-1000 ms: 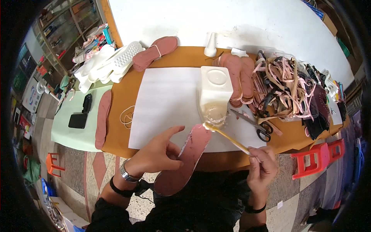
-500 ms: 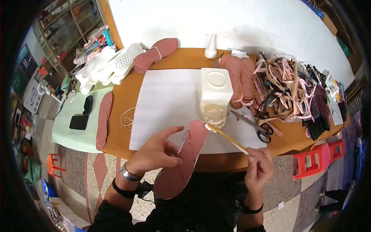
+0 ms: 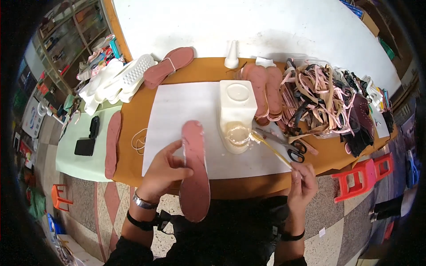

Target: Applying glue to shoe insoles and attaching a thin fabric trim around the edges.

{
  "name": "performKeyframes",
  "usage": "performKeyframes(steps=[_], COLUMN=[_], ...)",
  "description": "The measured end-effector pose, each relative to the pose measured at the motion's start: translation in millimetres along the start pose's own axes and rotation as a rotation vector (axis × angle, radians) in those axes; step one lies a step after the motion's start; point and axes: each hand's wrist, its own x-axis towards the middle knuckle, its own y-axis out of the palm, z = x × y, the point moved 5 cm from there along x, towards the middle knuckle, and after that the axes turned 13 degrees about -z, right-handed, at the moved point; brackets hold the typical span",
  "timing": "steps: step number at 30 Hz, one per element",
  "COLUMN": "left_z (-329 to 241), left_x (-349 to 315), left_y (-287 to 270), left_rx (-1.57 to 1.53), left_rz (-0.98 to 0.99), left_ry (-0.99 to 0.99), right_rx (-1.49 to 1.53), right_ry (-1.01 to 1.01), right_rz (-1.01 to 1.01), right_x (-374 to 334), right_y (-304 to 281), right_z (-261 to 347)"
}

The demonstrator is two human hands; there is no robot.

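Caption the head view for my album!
Left hand holds a pink insole; right hand holds a yellow brush.

Pink insole (image 3: 197, 184) in left hand (image 3: 163, 174)

Place: a small workshop for shoe parts, as it seems.
Shoe parts: white soles (image 3: 133, 76) in a pile, and pink-brown insoles (image 3: 159, 74) tied into a bundle.
Tools: scissors (image 3: 289, 144), a brush (image 3: 275, 152) in the right hand (image 3: 302, 184), and a white container (image 3: 237, 106).
Offcuts: a big heap of thin strips (image 3: 313, 97) on the brown tabletop (image 3: 134, 114).
Room: crowded shelves (image 3: 73, 33), a red stool (image 3: 355, 181) and a patterned floor (image 3: 82, 215).
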Motion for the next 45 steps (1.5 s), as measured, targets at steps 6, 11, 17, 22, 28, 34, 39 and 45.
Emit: performKeyframes(steps=[6, 11, 17, 22, 28, 34, 39, 45], left_z=[24.2, 40.5, 45.9, 52.1, 57.0, 59.5, 63.7, 67.4], left_x=[38.8, 59.8, 75.5, 78.0, 81.3, 81.4, 85.2, 85.2], left_y=[1.3, 12.6, 14.1, 12.0, 9.7, 7.8, 6.0, 5.2], left_rx=[-0.479, -0.662, -0.676, -0.742, -0.771, -0.806, -0.78, -0.772], left_rz=[-0.121, -0.061, -0.107, -0.06, -0.084, -0.068, -0.075, -0.063], left_ry=[0.148, 0.165, 0.333, 0.31, 0.268, 0.266, 0.27, 0.302], right_rx=[-0.08, -0.173, -0.481, -0.535, -0.494, -0.493, -0.561, -0.664], right_ry=[0.021, -0.147, -0.484, -0.464, -0.424, -0.323, -0.298, -0.134], right_rz=[0.208, 0.253, 0.28, 0.304, 0.289, 0.252, 0.151, -0.083], right_x=[21.3, 30.2, 24.1, 22.0, 40.9, 87.3, 146.2, 227.4], right_y=[19.2, 34.6, 49.0, 53.0, 36.2, 1.2, -32.6, -71.7], right_z=[-24.8, -43.3, -55.3, -56.5, -41.2, -28.9, -32.2, -76.9])
